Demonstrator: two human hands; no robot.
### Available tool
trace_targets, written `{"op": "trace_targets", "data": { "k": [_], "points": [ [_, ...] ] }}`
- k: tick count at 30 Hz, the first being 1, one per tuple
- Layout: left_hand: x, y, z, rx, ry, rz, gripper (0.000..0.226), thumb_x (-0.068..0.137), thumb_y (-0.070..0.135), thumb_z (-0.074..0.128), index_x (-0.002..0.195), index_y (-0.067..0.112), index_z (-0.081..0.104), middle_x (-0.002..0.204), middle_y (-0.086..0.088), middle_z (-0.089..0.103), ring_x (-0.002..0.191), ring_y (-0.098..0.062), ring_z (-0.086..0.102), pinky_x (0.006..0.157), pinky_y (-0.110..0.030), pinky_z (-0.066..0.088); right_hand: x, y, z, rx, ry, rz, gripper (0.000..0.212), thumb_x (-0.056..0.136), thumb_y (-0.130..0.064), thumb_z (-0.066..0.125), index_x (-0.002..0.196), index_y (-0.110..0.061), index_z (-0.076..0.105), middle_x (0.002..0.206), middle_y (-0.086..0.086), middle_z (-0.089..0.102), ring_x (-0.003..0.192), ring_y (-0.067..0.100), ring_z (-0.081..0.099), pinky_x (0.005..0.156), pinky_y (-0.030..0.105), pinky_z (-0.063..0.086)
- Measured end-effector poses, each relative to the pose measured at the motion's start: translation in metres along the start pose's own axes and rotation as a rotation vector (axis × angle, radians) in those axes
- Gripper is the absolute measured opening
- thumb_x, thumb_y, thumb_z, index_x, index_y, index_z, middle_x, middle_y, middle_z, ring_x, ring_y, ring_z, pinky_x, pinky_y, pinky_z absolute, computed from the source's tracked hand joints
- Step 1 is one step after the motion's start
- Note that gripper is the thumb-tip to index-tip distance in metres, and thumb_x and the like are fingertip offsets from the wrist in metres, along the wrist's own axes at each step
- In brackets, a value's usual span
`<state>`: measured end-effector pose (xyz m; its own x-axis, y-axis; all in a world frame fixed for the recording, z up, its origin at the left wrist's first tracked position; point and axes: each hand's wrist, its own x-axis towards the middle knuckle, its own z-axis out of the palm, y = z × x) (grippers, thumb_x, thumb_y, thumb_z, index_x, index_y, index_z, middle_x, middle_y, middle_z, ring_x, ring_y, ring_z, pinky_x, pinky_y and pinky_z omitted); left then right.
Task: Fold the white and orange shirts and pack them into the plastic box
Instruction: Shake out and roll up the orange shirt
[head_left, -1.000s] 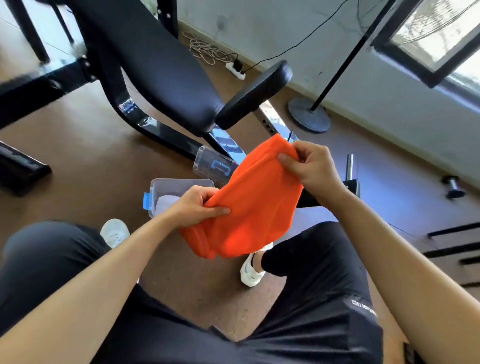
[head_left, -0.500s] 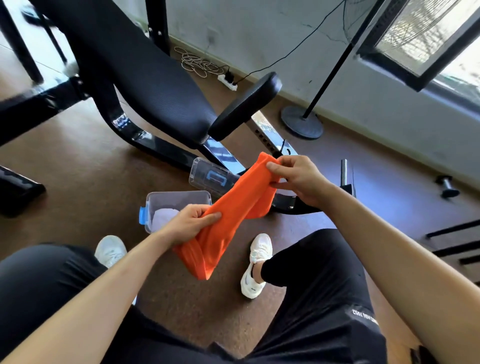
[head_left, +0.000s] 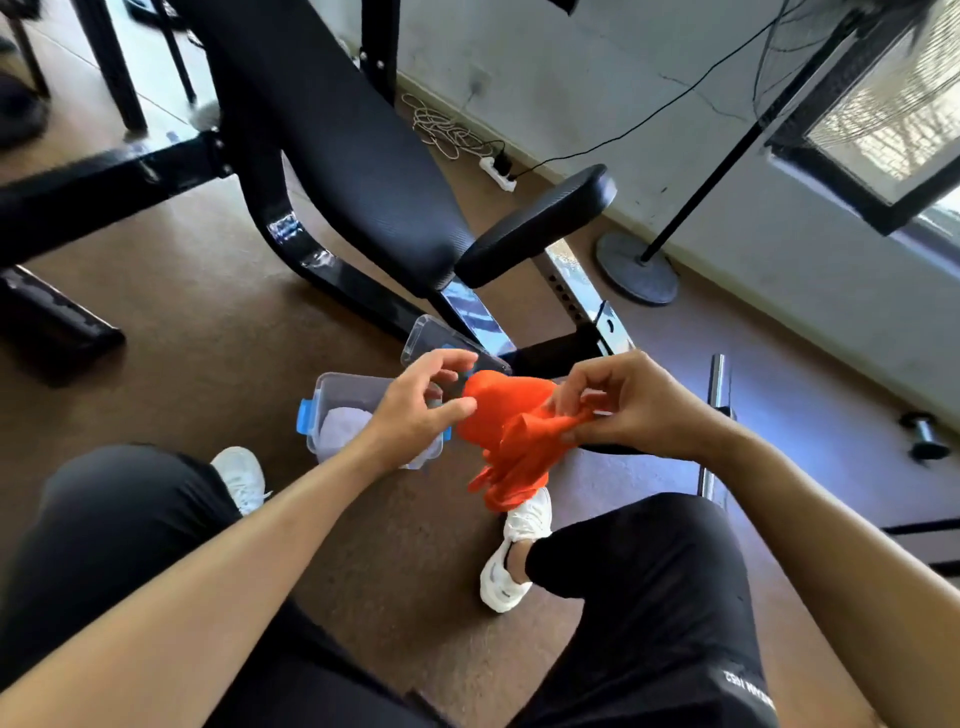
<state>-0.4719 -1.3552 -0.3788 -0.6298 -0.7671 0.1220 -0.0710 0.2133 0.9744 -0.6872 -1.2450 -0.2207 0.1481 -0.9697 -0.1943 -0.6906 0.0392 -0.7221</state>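
Note:
The orange shirt (head_left: 506, 434) hangs bunched in the air above the floor, pinched at its right side by my right hand (head_left: 631, 408). My left hand (head_left: 418, 402) hovers just left of the shirt with fingers spread, its fingertips near the cloth's edge. Below my left hand stands the clear plastic box (head_left: 343, 387) with blue clips on the floor. The white shirt (head_left: 344, 425) lies folded inside it. The box's clear lid (head_left: 431, 340) leans against the bench frame behind my left hand.
A black weight bench (head_left: 343, 140) stands behind the box. My two legs and white shoes (head_left: 511, 558) flank the brown floor. A fan stand base (head_left: 638, 267), a power strip with cables (head_left: 497, 171) and a small dumbbell (head_left: 924, 436) lie to the right.
My left hand has let go of the orange shirt and opened. The shirt, spread wide a second ago, has collapsed into a bunch hanging from my right hand.

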Motion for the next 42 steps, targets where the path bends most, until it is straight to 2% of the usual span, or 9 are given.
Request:
{"op": "trace_targets", "data": {
  "k": [7, 10, 13, 15, 19, 26, 31, 38, 42],
  "points": [
    [0.000, 0.015, 0.016, 0.169, -0.370, 0.143, 0.070, 0.085, 0.036, 0.077, 0.146, 0.038, 0.044, 0.145, 0.006, 0.046, 0.139, -0.008, 0.030, 0.114, -0.026, 0.027, -0.010, -0.019, 0.011, -0.101, -0.253, -0.033, 0.015, 0.076, -0.021, 0.086, 0.079, -0.015, 0.072, 0.092, 0.014, 0.071, 0.091, 0.043, 0.066, 0.079, 0.058, 0.051],
    [-0.001, 0.017, 0.021, 0.131, -0.491, 0.092, 0.059, 0.087, 0.032, 0.076, 0.136, 0.052, 0.050, 0.138, 0.002, 0.051, 0.129, -0.008, 0.042, 0.105, -0.019, 0.037, -0.014, -0.026, 0.012, -0.075, -0.339, -0.017, 0.016, 0.076, -0.021, 0.086, 0.079, -0.013, 0.072, 0.098, 0.018, 0.070, 0.092, 0.041, 0.066, 0.085, 0.059, 0.050],
    [-0.001, 0.014, 0.018, 0.076, -0.557, 0.047, 0.029, 0.086, 0.031, 0.077, 0.114, 0.039, 0.069, 0.109, -0.004, 0.069, 0.103, -0.017, 0.065, 0.092, -0.037, 0.054, -0.019, -0.026, 0.013, -0.081, -0.352, 0.004, 0.017, 0.075, -0.019, 0.087, 0.078, -0.012, 0.072, 0.096, 0.017, 0.071, 0.094, 0.039, 0.066, 0.088, 0.056, 0.050],
    [0.001, 0.008, 0.010, 0.135, -0.512, 0.036, 0.015, 0.085, 0.034, 0.077, 0.097, 0.024, 0.074, 0.090, -0.005, 0.073, 0.087, -0.024, 0.069, 0.082, -0.049, 0.055, -0.022, -0.021, 0.014, -0.090, -0.328, 0.003, 0.017, 0.074, -0.020, 0.088, 0.076, -0.020, 0.072, 0.092, 0.011, 0.072, 0.094, 0.041, 0.066, 0.086, 0.058, 0.050],
    [0.006, -0.004, -0.010, 0.403, -0.422, -0.002, 0.013, 0.085, 0.040, 0.076, 0.082, 0.029, 0.070, 0.073, 0.009, 0.065, 0.069, -0.008, 0.060, 0.069, -0.039, 0.052, -0.026, -0.003, 0.020, -0.106, -0.247, 0.023, 0.017, 0.074, -0.031, 0.087, 0.076, -0.027, 0.070, 0.090, 0.007, 0.071, 0.087, 0.037, 0.065, 0.082, 0.060, 0.050],
    [0.008, -0.004, -0.014, 0.413, -0.031, -0.009, 0.014, 0.085, 0.036, 0.078, 0.090, 0.023, 0.077, 0.081, 0.005, 0.073, 0.075, -0.014, 0.069, 0.072, -0.041, 0.061, -0.035, 0.025, 0.040, -0.388, -0.111, 0.090, 0.014, 0.075, -0.037, 0.086, 0.086, -0.041, 0.077, 0.102, -0.013, 0.059, 0.097, 0.004, 0.057, 0.089, 0.029, 0.048],
    [0.009, 0.006, -0.001, 0.229, 0.138, -0.064, 0.013, 0.082, 0.028, 0.079, 0.088, 0.016, 0.077, 0.078, 0.002, 0.074, 0.076, -0.018, 0.070, 0.071, -0.039, 0.061, -0.026, 0.031, 0.062, -0.342, 0.054, -0.036, 0.014, 0.074, -0.035, 0.086, 0.086, -0.036, 0.078, 0.096, -0.016, 0.061, 0.103, 0.009, 0.052, 0.098, 0.040, 0.039],
    [0.001, 0.021, 0.003, -0.083, -0.071, -0.124, 0.013, 0.086, 0.017, 0.078, 0.095, 0.008, 0.077, 0.085, -0.013, 0.077, 0.078, -0.021, 0.074, 0.078, -0.042, 0.061, 0.007, 0.040, 0.085, -0.278, 0.235, -0.084, 0.012, 0.078, -0.023, 0.085, 0.085, -0.028, 0.077, 0.145, -0.003, 0.053, 0.131, 0.021, 0.043, 0.106, 0.041, 0.040],
    [-0.004, 0.022, -0.002, -0.143, -0.218, -0.135, 0.011, 0.088, 0.014, 0.075, 0.098, 0.009, 0.078, 0.089, -0.013, 0.078, 0.081, -0.018, 0.073, 0.079, -0.037, 0.060, 0.016, 0.040, 0.091, -0.117, 0.220, -0.067, 0.014, 0.082, -0.010, 0.080, 0.089, -0.018, 0.071, 0.118, 0.000, 0.071, 0.110, 0.013, 0.064, 0.093, 0.030, 0.050]
  ]
}}
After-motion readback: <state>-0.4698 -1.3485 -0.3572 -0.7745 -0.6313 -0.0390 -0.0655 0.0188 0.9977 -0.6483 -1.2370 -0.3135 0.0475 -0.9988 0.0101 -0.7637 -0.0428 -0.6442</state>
